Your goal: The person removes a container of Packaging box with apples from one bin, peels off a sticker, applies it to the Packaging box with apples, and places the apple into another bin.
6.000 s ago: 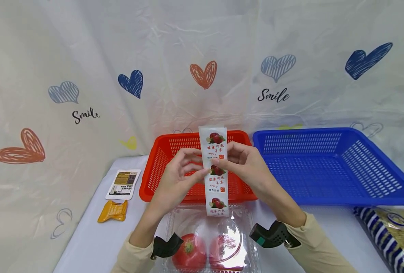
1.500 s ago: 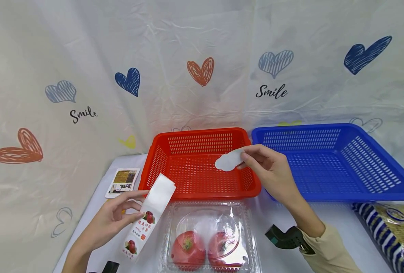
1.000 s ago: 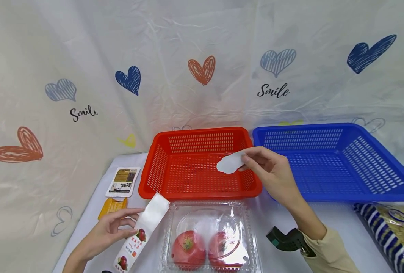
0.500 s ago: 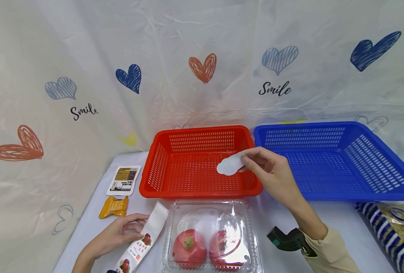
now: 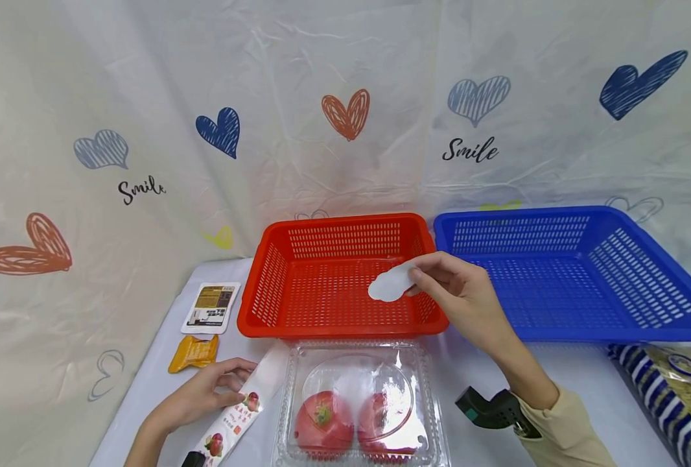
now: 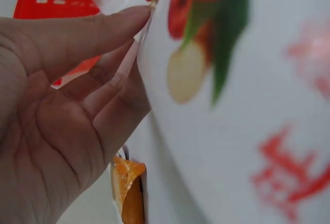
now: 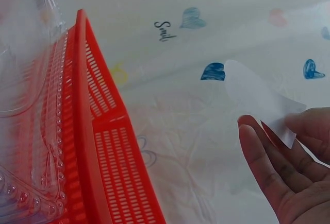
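My left hand (image 5: pixel 202 395) pinches a strip of white apple-printed stickers (image 5: pixel 237 421), held low over the table to the left of a clear plastic clamshell box (image 5: pixel 354 366). In the left wrist view, thumb and fingertips grip the edge of this strip (image 6: pixel 206 136). Between thumb and fingers, my right hand (image 5: pixel 462 298) pinches a single scalloped sticker (image 5: pixel 389 285) above the red basket's right part. Only its plain white side shows in the head view, and the right wrist view shows the same sticker (image 7: pixel 255 92) slightly curved. Two red round fruits (image 5: pixel 324 421) sit inside the lidded box.
Behind the box stands a red basket (image 5: pixel 255 288), with a blue basket (image 5: pixel 555 334) to its right. A white printed packet (image 5: pixel 211 308) and an orange wrapped snack (image 5: pixel 194 353) lie at left. A striped bag (image 5: pixel 666 395) lies at lower right.
Both hands held the strip upright over the red basket earlier. One sticker is now apart from it in my right hand, while my left hand has lowered the strip toward the table.
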Demonstrator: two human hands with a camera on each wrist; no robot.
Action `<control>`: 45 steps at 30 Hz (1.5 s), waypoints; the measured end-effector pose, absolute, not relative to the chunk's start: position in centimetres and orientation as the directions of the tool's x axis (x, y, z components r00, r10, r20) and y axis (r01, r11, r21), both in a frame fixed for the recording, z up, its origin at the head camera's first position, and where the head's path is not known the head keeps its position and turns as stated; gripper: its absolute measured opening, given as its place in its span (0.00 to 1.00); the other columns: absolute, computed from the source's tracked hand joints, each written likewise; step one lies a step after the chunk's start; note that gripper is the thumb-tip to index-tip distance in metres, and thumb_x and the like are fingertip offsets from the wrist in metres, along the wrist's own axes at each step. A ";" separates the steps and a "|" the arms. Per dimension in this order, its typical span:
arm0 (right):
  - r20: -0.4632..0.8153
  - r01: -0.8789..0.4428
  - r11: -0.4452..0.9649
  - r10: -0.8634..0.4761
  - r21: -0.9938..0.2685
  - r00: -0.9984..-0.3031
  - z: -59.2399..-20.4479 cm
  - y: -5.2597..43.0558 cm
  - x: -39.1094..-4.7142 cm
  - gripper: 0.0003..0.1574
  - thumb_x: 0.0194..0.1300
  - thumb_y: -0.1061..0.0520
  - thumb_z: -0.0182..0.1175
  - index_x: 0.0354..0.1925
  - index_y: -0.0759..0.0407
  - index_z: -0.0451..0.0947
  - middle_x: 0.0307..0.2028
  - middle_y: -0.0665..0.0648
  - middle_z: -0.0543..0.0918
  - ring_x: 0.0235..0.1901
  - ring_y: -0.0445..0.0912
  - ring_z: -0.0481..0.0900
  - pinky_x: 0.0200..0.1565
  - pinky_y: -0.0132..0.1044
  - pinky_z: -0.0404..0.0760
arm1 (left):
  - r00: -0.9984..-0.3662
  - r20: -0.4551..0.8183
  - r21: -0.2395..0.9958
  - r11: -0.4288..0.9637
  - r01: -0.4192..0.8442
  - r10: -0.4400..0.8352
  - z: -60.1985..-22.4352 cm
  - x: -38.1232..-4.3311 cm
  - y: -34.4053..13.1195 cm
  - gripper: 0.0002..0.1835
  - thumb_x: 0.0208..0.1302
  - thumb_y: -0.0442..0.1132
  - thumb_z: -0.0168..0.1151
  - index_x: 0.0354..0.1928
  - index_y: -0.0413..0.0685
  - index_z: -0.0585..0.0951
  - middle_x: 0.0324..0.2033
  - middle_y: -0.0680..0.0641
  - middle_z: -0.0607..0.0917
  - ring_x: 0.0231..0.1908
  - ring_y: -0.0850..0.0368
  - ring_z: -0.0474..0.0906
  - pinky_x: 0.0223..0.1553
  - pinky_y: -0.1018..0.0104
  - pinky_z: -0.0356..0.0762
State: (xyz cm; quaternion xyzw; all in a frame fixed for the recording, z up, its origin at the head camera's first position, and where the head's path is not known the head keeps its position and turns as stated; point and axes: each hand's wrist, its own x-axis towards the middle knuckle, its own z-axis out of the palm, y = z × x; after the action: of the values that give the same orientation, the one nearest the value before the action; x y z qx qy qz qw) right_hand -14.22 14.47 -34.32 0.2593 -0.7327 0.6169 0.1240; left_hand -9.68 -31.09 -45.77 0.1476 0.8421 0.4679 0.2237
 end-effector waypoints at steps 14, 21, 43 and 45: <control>0.497 -0.532 0.107 -0.244 -0.840 -0.833 -34.2 14.4 -14.1 0.10 0.70 0.74 0.61 0.49 0.72 0.82 0.40 0.59 0.87 0.36 0.44 0.88 0.44 0.33 0.88 | -0.899 -0.220 0.766 0.638 0.081 0.378 -45.0 -9.9 -29.6 0.28 0.57 0.26 0.75 0.60 0.33 0.79 0.46 0.47 0.84 0.41 0.54 0.80 0.44 0.70 0.82; 0.504 -0.541 0.115 -0.245 -0.833 -0.828 -34.4 14.4 -13.9 0.11 0.71 0.74 0.60 0.49 0.71 0.82 0.40 0.63 0.87 0.37 0.44 0.88 0.44 0.33 0.88 | -0.879 -0.244 0.760 0.643 0.089 0.410 -44.7 -9.5 -29.8 0.29 0.56 0.27 0.76 0.61 0.35 0.79 0.46 0.48 0.83 0.40 0.56 0.78 0.43 0.70 0.82; 0.507 -0.547 0.132 -0.246 -0.827 -0.826 -34.1 14.3 -13.7 0.11 0.70 0.75 0.61 0.49 0.72 0.82 0.41 0.66 0.87 0.37 0.44 0.88 0.44 0.34 0.88 | -0.889 -0.216 0.775 0.625 0.096 0.404 -45.0 -9.3 -29.6 0.27 0.60 0.30 0.76 0.61 0.39 0.80 0.49 0.46 0.83 0.42 0.57 0.79 0.45 0.71 0.82; 0.505 -0.545 0.130 -0.248 -0.828 -0.826 -34.0 14.3 -13.7 0.11 0.70 0.75 0.61 0.49 0.72 0.82 0.41 0.65 0.87 0.37 0.44 0.88 0.44 0.33 0.88 | -0.890 -0.203 0.773 0.624 0.110 0.408 -45.0 -9.2 -29.5 0.27 0.60 0.30 0.76 0.61 0.39 0.80 0.51 0.45 0.83 0.43 0.55 0.80 0.46 0.71 0.83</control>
State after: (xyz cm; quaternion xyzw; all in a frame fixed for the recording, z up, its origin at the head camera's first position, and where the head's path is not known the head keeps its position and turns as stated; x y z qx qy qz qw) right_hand -13.69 14.28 -34.05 0.2675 -0.7415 0.6029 0.1232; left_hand -9.21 -29.54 -45.00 0.1467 0.8825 0.4078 0.1829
